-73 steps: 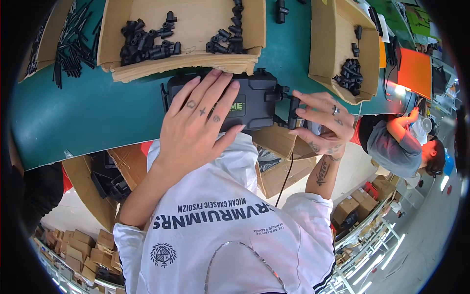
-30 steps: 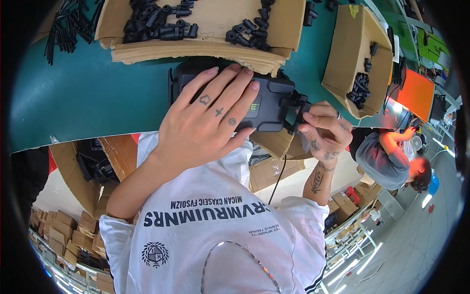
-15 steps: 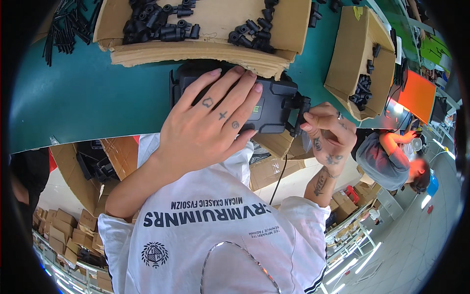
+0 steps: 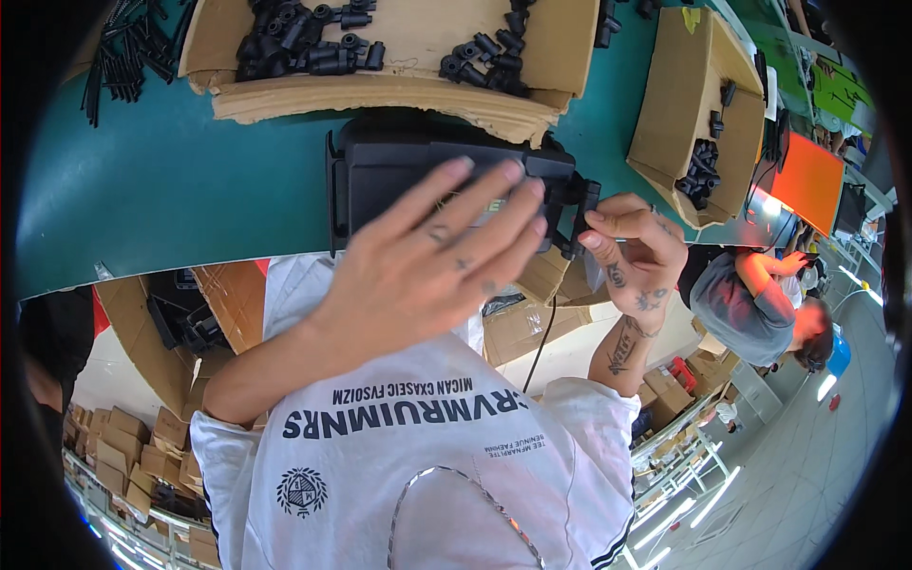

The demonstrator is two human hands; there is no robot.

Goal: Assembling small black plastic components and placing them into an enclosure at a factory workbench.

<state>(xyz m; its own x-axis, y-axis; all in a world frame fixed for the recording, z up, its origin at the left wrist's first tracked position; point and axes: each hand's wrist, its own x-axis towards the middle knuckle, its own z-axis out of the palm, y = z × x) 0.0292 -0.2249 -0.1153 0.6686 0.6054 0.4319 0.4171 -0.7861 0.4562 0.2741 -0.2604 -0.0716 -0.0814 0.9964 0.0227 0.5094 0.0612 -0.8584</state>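
Left hand [image 4: 437, 256] spread flat on black unit [image 4: 380, 180]; right hand [image 4: 632, 252] pinches small clip [image 4: 581, 214] at its end. Clip could slip if unit shifts.

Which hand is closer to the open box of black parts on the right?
Right. The right hand pinches the black device's end, just below that cardboard box. The left hand lies flat on the device, farther away.

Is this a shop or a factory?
Most likely a factory or assembly workshop. Open cardboard boxes full of small black plastic parts sit on a green workbench, more stacked boxes stand below, and another worker is nearby.
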